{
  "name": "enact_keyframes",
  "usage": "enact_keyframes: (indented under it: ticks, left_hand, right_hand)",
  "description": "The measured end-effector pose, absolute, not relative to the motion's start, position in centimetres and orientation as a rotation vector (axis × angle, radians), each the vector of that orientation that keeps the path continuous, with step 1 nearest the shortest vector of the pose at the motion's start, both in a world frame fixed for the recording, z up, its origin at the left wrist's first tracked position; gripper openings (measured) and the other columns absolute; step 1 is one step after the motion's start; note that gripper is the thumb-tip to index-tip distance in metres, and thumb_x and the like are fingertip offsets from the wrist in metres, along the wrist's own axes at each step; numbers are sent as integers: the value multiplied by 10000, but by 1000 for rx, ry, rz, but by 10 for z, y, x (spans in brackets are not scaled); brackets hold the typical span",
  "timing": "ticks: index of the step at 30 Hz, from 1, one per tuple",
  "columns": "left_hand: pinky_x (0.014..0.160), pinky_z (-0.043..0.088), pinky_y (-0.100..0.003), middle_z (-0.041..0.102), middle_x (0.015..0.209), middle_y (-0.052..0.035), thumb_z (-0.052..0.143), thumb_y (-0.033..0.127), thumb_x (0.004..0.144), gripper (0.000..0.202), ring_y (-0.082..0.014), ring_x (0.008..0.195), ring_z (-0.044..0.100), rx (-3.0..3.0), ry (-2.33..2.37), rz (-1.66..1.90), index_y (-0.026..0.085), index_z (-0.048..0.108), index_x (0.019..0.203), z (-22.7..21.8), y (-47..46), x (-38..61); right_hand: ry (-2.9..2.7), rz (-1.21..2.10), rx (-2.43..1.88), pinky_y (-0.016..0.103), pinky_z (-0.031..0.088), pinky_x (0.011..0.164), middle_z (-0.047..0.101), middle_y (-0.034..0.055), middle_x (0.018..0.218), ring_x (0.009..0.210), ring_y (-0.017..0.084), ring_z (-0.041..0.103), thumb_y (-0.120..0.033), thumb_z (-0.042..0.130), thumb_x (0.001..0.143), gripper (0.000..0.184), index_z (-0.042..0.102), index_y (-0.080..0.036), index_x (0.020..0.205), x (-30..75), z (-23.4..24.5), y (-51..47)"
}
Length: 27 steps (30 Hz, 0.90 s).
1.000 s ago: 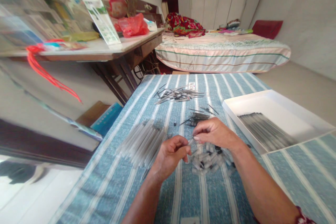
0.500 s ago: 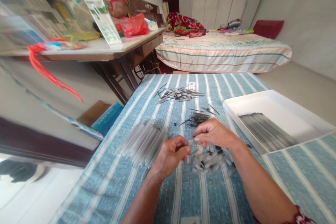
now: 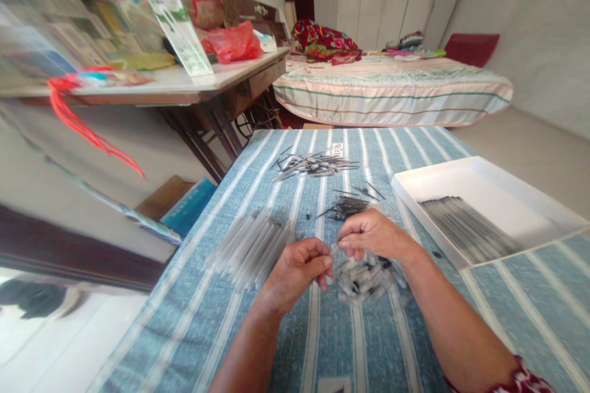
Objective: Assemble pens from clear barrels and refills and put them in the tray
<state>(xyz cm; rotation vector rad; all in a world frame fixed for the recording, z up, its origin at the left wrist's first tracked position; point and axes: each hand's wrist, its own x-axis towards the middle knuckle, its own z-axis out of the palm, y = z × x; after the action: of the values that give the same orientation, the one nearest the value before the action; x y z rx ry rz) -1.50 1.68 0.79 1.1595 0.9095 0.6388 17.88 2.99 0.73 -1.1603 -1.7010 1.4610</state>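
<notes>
- Left hand [image 3: 299, 273], yours: fingers curled, thumb and forefinger pinched on a small pale piece [image 3: 335, 249], detail too small to tell.
- Right hand [image 3: 375, 234], yours: fingertips closed together at that piece's other end.
- Translucent caps [image 3: 366, 282], heaped: just under your right hand.
- Pale tubes [image 3: 255, 249], bundled: left of your grip.
- Dark thin rods [image 3: 348, 207]: just beyond it.
- White box [image 3: 516, 196]: to its right.

Left hand [image 3: 297, 276], right hand [image 3: 375, 234] close together, fingers [image 3: 318, 267] pinched, forearms [image 3: 461, 319] angled inward
</notes>
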Motion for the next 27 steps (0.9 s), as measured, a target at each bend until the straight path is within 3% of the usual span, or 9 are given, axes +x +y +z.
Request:
enact_keyframes:
  ticks: [5,11,16,18,22,27]
  left_hand:
    - [455,414,-199,601,546,25,659,227,656,143,-81,430,526,1238,950,676,147,556,714,6,17,-14]
    - [456,407,-193,590,537,36,630,186,656,93,-81,438,532,1291,982,696,154,547,683,3,19,-13]
    - [463,404,-197,586,542,37,622,179,665,90,-82,439,532,1293,1006,692,151,542,694,4,18,-12]
    - [465,402,-197,587,544,37,616,171,669,83,-81,440,530,1296,1007,683,151,541,696,4,18,-12]
    - [466,398,-191,583,544,40,609,153,667,80,-76,443,521,1299,1004,685,151,531,682,4,18,-12]
    - [467,396,-193,578,547,43,592,149,683,68,-74,443,518,1325,1030,682,150,526,701,3,19,-13]
  right_hand:
    - [-1777,1413,-1214,185,417,426,590,-32,511,439,99,548,-412,612,734,281,591,-149,637,177,6,31]
    - [-1882,1270,-1322,169,357,398,505,-41,423,384,75,484,-464,468,830,458,498,-157,492,172,6,31]
    - [-1819,1264,-1227,167,383,442,546,-45,523,470,87,521,-392,572,778,248,577,-157,696,173,6,30]
    - [-1833,1257,-1233,166,376,436,542,-44,511,456,83,511,-377,572,779,254,565,-157,653,172,6,30]
    - [-1893,1162,-1318,169,338,418,482,-43,410,394,66,450,-425,491,830,439,486,-157,483,168,8,30]
    - [-1804,1291,-1258,163,369,423,538,-52,508,448,80,508,-397,586,767,255,555,-160,677,170,7,31]
